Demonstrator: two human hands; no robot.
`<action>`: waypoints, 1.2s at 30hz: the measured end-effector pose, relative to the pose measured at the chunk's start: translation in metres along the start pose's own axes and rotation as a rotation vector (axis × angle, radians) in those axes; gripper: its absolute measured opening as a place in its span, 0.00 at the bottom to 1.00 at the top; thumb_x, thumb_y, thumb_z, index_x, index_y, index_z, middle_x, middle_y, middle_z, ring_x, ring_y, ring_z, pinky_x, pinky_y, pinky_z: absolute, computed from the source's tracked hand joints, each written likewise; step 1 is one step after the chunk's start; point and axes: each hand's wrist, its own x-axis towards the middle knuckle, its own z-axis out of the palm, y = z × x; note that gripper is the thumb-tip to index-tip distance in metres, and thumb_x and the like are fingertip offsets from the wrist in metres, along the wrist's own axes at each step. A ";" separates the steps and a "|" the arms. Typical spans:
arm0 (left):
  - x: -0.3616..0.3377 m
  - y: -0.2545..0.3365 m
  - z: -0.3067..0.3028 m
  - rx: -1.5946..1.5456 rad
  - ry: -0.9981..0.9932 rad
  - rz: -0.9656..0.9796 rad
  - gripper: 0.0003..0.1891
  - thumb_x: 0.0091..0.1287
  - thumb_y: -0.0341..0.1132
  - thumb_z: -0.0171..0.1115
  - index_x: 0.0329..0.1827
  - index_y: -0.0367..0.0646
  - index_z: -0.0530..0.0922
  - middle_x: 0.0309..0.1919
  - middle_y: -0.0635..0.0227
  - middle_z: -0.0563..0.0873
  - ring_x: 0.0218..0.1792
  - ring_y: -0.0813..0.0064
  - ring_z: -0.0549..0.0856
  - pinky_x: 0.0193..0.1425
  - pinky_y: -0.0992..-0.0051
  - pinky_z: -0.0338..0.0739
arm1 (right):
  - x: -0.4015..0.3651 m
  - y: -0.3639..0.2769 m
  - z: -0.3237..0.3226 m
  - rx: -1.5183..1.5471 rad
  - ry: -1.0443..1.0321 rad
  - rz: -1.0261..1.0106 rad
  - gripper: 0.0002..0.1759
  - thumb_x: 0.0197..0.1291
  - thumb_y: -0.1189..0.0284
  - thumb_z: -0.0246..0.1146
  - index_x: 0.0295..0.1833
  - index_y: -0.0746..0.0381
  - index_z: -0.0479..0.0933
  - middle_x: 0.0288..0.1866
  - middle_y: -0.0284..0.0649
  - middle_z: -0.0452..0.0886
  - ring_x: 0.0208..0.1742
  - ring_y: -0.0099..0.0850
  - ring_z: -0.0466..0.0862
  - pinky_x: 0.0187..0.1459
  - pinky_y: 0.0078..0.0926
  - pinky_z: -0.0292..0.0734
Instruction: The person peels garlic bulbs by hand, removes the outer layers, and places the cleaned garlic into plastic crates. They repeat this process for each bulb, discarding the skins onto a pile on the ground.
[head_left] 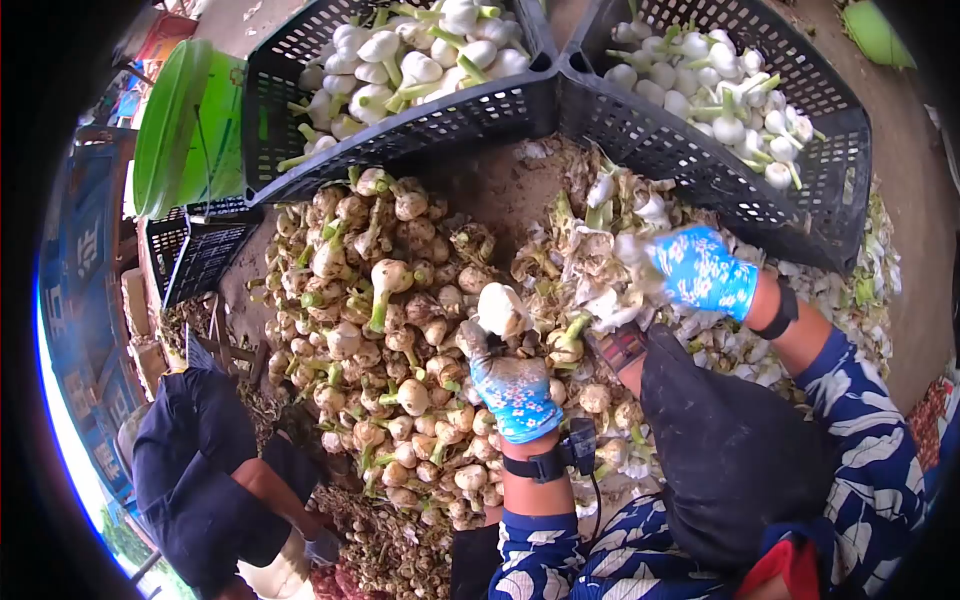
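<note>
A white, peeled garlic bulb (503,310) is gripped in the fingers of my left hand (514,392), which wears a blue flowered glove with soiled fingertips. In a matching glove, my right hand (703,270) is to the right over loose garlic skins (590,265); motion smears its fingertips, and I cannot tell what they hold. Below and left of the held bulb spreads a big heap of unpeeled garlic (400,400) with short green stems. Another stemmed bulb (567,345) lies just right of my left hand.
Two black slatted crates, one at the back (420,125) and one at the back right (690,150), hold cleaned white garlic. A green tub (185,130) stands at the left. Another person (215,470) in dark clothes bends at the lower left. More skins cover the ground at right.
</note>
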 end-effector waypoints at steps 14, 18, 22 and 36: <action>-0.007 -0.052 0.003 0.696 0.105 0.516 0.09 0.68 0.34 0.54 0.40 0.37 0.78 0.32 0.70 0.82 0.29 0.83 0.78 0.33 0.81 0.72 | 0.036 -0.068 0.055 0.349 0.259 0.083 0.12 0.48 0.66 0.62 0.34 0.63 0.75 0.27 0.49 0.78 0.30 0.49 0.79 0.31 0.45 0.73; -0.010 -0.051 0.005 0.538 0.074 0.412 0.10 0.68 0.35 0.54 0.41 0.37 0.77 0.32 0.69 0.82 0.30 0.81 0.79 0.34 0.80 0.74 | 0.036 -0.062 0.054 0.337 0.249 0.067 0.11 0.49 0.66 0.61 0.35 0.61 0.76 0.27 0.49 0.78 0.31 0.49 0.80 0.32 0.44 0.74; -0.017 -0.043 -0.004 0.204 0.046 0.044 0.12 0.66 0.41 0.58 0.39 0.41 0.77 0.29 0.70 0.80 0.29 0.78 0.77 0.34 0.77 0.73 | 0.044 -0.040 0.060 0.507 0.240 0.250 0.10 0.51 0.65 0.59 0.32 0.60 0.77 0.26 0.50 0.78 0.30 0.48 0.80 0.32 0.43 0.75; -0.018 -0.043 0.008 0.114 0.137 -0.122 0.14 0.66 0.47 0.59 0.38 0.45 0.75 0.26 0.74 0.75 0.26 0.78 0.73 0.31 0.78 0.69 | 0.030 -0.057 0.048 0.225 0.053 -0.081 0.10 0.49 0.67 0.61 0.35 0.61 0.77 0.24 0.45 0.77 0.28 0.45 0.80 0.29 0.40 0.75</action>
